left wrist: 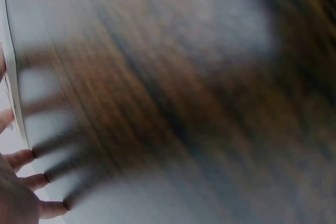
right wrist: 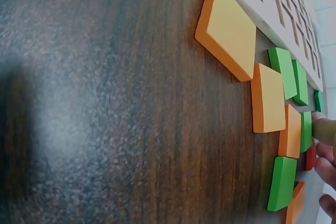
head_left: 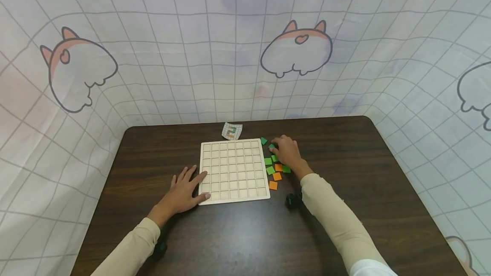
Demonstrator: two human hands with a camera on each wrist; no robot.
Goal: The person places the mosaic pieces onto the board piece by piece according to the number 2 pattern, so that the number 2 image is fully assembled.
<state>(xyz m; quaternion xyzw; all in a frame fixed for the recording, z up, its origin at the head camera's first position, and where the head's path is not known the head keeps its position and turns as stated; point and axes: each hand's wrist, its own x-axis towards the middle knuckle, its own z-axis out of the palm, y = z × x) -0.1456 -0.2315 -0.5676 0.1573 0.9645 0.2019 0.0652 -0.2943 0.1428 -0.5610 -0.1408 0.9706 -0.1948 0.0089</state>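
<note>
A square cream board (head_left: 235,140) with a grid of shallow cells lies on the table. My left hand (head_left: 182,193) rests spread at its left edge, thumb and index fingertip over the rim; the left wrist view catches its fingertips (left wrist: 52,209). Right of the board, my right hand (head_left: 287,150) pinches a dark green tile (head_left: 272,145) between thumb and index finger. Around it lie light green tiles (head_left: 270,170), orange tiles (head_left: 277,176) and another dark green tile (head_left: 263,141). A red tile (right wrist: 311,156) shows under the right fingers, hidden in the head view.
A small card (head_left: 232,131) with a coloured grid pattern lies behind the board. The dark wooden table (head_left: 238,237) ends at a patterned cloth wall (head_left: 238,76) at the back and sides. A black wrist device (head_left: 293,200) sits under the right forearm.
</note>
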